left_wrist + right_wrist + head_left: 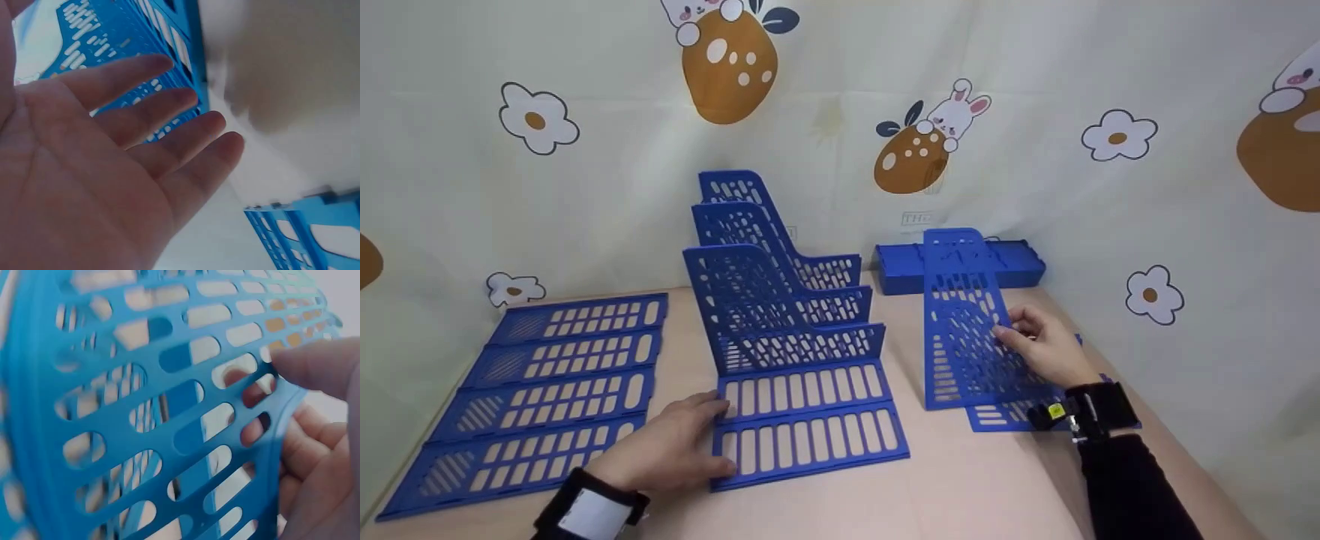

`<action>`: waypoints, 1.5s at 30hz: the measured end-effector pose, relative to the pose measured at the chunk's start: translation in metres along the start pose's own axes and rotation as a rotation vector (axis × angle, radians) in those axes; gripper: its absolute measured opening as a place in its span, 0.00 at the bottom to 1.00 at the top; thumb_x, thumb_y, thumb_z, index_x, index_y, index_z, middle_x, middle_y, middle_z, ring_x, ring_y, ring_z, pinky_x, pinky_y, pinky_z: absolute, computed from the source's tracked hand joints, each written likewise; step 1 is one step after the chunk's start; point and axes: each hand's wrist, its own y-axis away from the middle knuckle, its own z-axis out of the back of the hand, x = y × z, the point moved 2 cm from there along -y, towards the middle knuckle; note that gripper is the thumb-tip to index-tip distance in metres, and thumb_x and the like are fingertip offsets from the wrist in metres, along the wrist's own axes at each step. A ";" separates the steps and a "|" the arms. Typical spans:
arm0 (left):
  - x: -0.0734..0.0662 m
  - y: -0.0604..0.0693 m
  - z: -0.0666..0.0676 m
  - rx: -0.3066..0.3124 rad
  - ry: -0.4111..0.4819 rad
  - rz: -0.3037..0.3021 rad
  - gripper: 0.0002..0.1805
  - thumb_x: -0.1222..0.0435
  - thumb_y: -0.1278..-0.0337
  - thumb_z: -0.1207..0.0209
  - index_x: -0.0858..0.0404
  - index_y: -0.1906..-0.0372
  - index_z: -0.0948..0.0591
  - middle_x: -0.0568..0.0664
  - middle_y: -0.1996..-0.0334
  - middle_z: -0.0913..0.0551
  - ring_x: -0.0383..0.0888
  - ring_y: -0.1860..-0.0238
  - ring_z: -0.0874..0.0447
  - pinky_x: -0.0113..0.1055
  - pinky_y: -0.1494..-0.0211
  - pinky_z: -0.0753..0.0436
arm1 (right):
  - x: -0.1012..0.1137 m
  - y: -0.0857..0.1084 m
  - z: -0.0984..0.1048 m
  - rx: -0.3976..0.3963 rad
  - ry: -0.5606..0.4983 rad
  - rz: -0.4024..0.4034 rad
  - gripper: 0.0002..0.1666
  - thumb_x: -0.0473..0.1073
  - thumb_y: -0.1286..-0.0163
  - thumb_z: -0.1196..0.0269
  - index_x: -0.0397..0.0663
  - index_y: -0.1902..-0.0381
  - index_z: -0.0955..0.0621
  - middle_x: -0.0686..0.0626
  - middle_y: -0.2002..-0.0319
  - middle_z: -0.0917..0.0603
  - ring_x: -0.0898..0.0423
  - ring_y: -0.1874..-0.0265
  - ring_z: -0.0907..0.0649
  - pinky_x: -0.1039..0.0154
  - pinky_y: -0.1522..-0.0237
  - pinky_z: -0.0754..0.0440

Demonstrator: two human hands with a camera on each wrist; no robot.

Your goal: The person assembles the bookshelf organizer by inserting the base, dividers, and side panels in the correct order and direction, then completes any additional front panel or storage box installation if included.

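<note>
A partly assembled blue file rack stands in the middle of the table, with several upright perforated dividers on its slotted base. My left hand rests at the base's left edge, fingers nearly straight and thumb near the front corner. In the left wrist view the fingertips lie along the rack's edge and the palm holds nothing. A loose blue divider panel is held upright to the right of the rack. My right hand pinches its right edge between thumb and fingers, which the right wrist view shows through the panel's slots.
Several flat slotted blue panels lie in a row on the left. At the back right is a long blue piece against the patterned cloth. Another perforated panel lies beneath the right hand.
</note>
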 end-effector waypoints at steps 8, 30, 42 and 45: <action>0.005 -0.003 -0.004 0.060 0.011 0.040 0.46 0.48 0.41 0.21 0.58 0.20 0.24 0.64 0.13 0.38 0.72 0.14 0.41 0.73 0.16 0.38 | 0.031 0.007 -0.028 -0.042 -0.031 0.134 0.11 0.45 0.15 0.36 0.45 0.45 0.19 0.48 0.60 0.13 0.55 0.58 0.18 0.68 0.54 0.19; 0.012 -0.003 0.002 0.102 0.118 0.032 0.71 0.60 0.66 0.10 0.62 0.12 0.39 0.70 0.15 0.39 0.73 0.15 0.41 0.71 0.14 0.42 | 0.065 0.023 -0.071 0.050 -0.085 0.374 0.03 0.42 0.28 0.24 0.57 0.58 0.10 0.58 0.62 0.08 0.64 0.61 0.13 0.66 0.54 0.12; 0.021 -0.005 0.005 0.094 0.014 0.008 0.66 0.53 0.63 0.12 0.70 0.17 0.33 0.73 0.13 0.45 0.77 0.15 0.48 0.76 0.16 0.43 | 0.026 0.010 -0.023 0.317 0.257 0.138 0.07 0.44 0.27 0.26 0.58 0.53 0.09 0.54 0.55 0.08 0.53 0.54 0.13 0.50 0.43 0.11; 0.022 -0.005 0.005 0.099 0.002 0.017 0.64 0.53 0.63 0.12 0.67 0.17 0.31 0.72 0.13 0.46 0.78 0.15 0.49 0.78 0.18 0.42 | 0.005 0.005 -0.011 0.350 0.194 0.086 0.03 0.43 0.26 0.26 0.51 0.58 0.08 0.49 0.61 0.07 0.54 0.63 0.15 0.63 0.55 0.13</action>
